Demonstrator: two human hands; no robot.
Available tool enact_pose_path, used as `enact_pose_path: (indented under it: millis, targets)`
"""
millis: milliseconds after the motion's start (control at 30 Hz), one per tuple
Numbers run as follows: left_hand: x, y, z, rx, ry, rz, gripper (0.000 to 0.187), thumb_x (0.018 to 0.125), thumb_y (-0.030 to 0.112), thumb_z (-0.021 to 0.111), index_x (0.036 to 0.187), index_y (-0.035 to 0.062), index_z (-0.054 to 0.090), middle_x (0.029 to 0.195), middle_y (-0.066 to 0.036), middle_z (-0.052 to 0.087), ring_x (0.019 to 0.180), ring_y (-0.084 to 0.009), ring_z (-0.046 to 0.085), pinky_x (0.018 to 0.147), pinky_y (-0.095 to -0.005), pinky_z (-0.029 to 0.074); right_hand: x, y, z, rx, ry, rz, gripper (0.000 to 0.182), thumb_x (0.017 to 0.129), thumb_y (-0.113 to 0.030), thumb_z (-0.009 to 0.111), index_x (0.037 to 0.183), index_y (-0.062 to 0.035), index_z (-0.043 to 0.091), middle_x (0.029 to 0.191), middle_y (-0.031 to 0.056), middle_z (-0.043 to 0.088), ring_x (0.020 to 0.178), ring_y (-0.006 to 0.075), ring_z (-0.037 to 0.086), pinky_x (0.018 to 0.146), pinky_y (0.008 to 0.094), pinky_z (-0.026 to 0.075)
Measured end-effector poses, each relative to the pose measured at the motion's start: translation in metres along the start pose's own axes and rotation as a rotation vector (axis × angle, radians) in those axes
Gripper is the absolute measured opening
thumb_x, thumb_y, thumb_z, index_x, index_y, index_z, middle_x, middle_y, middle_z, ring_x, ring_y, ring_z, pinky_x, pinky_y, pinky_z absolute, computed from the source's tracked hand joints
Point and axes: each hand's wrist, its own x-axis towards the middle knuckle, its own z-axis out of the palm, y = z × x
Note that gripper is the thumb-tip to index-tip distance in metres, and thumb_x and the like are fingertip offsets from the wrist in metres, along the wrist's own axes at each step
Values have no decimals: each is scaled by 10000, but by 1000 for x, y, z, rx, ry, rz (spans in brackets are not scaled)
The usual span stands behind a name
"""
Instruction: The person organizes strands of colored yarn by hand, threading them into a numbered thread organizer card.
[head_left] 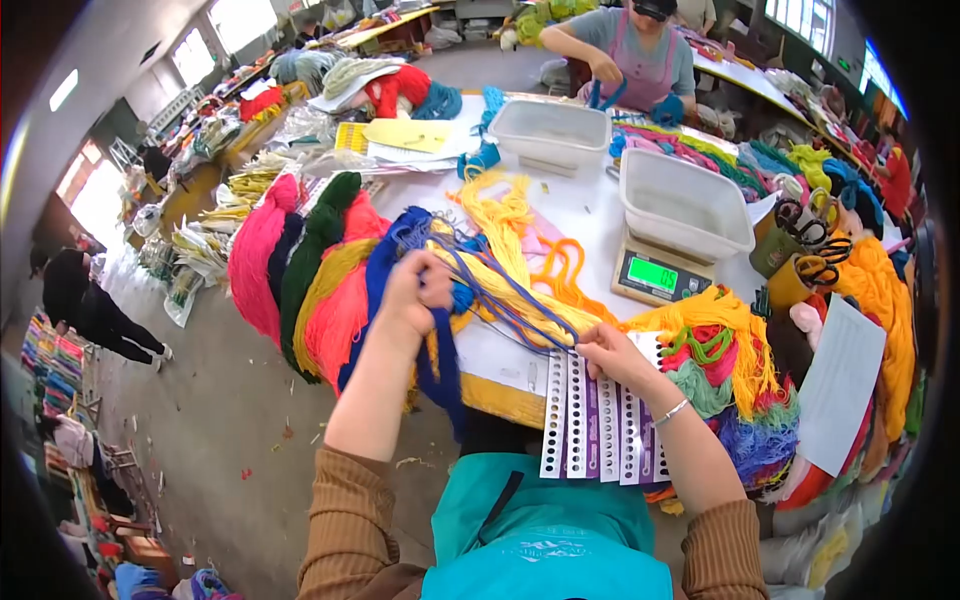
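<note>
My left hand (418, 292) is closed around blue yarn (437, 375), with a length hanging over the table's front edge. Thin blue strands stretch from there toward my right hand (610, 352), whose fingers pinch their end. Beneath the strands lies a pale yellow skein (500, 215). Orange yarn (563, 265) loops just behind my right hand. White and purple cards with rows of holes (605, 430) hang over the front edge below that hand. Pink, green, mustard and coral skeins (325, 235) are heaped left of my left hand.
A digital scale (655, 275) carries a white plastic tub (685, 205); another tub (550, 128) stands behind it. Several scissors sit in holders (800, 265) at right. Mixed yarn (735, 400) piles up along the right side. Across the table, a person in a pink apron (645, 75) handles blue yarn.
</note>
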Motion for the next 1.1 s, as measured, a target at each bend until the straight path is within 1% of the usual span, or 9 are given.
enact_pose_path:
  millis: [67, 133, 200, 267, 367, 433, 600, 933, 1100]
  targets:
    - [3, 51, -27, -261, 52, 276, 294, 884, 157, 565, 631, 168, 415, 531, 78, 294, 390, -58, 281, 360, -238, 216, -1, -2, 1, 3, 4, 3, 285, 906, -230, 642, 1070, -13, 554, 697, 2, 570, 591, 69, 540, 543, 220, 417]
    - [-3, 88, -43, -149, 243, 568, 104, 947, 227, 583, 898, 135, 576, 697, 36, 565, 463, -81, 417, 414, -237, 316, -1, -1, 2, 15, 13, 9, 282, 904, -225, 643, 1070, -17, 553, 698, 1, 568, 592, 66, 539, 541, 219, 416]
    - [4, 97, -56, -80, 567, 603, 133, 951, 246, 582, 909, 119, 585, 892, -32, 671, 598, -144, 551, 496, -269, 419, -1, -1, 2, 16, 11, 14, 281, 905, -225, 641, 1076, -20, 552, 701, -1, 567, 593, 62, 537, 542, 218, 416]
    - [-6, 59, -33, 121, 461, 607, 286, 949, 297, 587, 1101, 57, 621, 1061, -93, 675, 906, -240, 625, 782, -363, 512, 3, 6, 2, 12, 9, -4, 288, 905, -228, 642, 1082, -20, 551, 699, -3, 568, 596, 60, 539, 536, 219, 415]
    - [-33, -12, 5, -31, -70, 317, 512, 1015, 382, 418, 1308, -18, 547, 1342, -173, 572, 1265, -308, 518, 1086, -452, 377, 5, 14, 3, -49, 53, -113, 281, 900, -225, 649, 1066, -14, 565, 711, 14, 597, 611, 84, 561, 532, 231, 426]
    - [-52, -55, 36, 5, -163, 220, 545, 1028, 374, 360, 1403, -9, 458, 1462, -153, 462, 1376, -269, 405, 1136, -455, 306, -5, 0, 13, -61, 148, -167, 220, 897, -197, 658, 1002, -10, 610, 756, 33, 638, 680, 91, 594, 591, 232, 460]
    - [-66, -120, 68, 30, -292, 83, 540, 1033, 346, 351, 1445, 0, 402, 1503, -125, 416, 1381, -238, 393, 1139, -399, 303, -45, -54, 57, 210, 80, -482, 171, 889, -108, 683, 1024, -6, 663, 892, 6, 653, 787, 57, 580, 697, 201, 457]
    - [-73, -153, 78, 177, -372, 12, 479, 1018, 269, 407, 1394, -21, 473, 1352, -112, 536, 1211, -179, 525, 963, -340, 458, -69, -51, 65, 640, 79, -188, 71, 881, -122, 682, 922, -64, 687, 787, -2, 653, 628, 41, 574, 483, 166, 352]
    - [-74, -157, 78, 227, -342, 26, 489, 1026, 290, 402, 1427, 12, 444, 1375, -104, 520, 1219, -171, 512, 970, -329, 433, -71, -50, 68, 642, 96, -226, 83, 890, -124, 679, 937, -56, 678, 822, -7, 648, 639, 33, 572, 511, 164, 381]
